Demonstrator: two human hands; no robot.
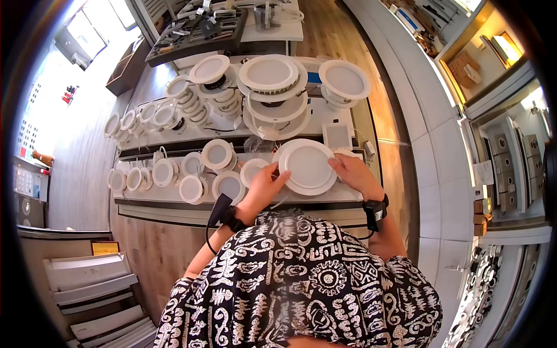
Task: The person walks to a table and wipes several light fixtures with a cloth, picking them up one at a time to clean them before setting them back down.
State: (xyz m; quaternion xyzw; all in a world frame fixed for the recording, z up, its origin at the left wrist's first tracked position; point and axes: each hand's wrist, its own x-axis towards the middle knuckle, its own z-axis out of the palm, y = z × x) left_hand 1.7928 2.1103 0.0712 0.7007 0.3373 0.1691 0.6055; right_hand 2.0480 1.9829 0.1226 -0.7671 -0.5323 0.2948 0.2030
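Observation:
Both my hands hold a large round white lamp panel (310, 167) by its edges, low over the front shelf. My left hand (268, 184) has its thumb on the panel's left rim, and my right hand (355, 173) grips the right rim. Some of the fingers are hidden beneath it. Just left of the panel lies a small round lamp (252, 171), close to my left hand. A square white panel (336, 135) rests behind my right hand. Further left on the front shelf stand several round lamps (217, 155) of different sizes.
Behind, stacks of large round lamps (270, 74) and a single stack (344, 80) stand on the upper shelf (313, 119). A dark tray of parts (197, 35) sits at the back. White slabs (90, 269) are at the lower left, glass-fronted cabinets (510, 156) at the right.

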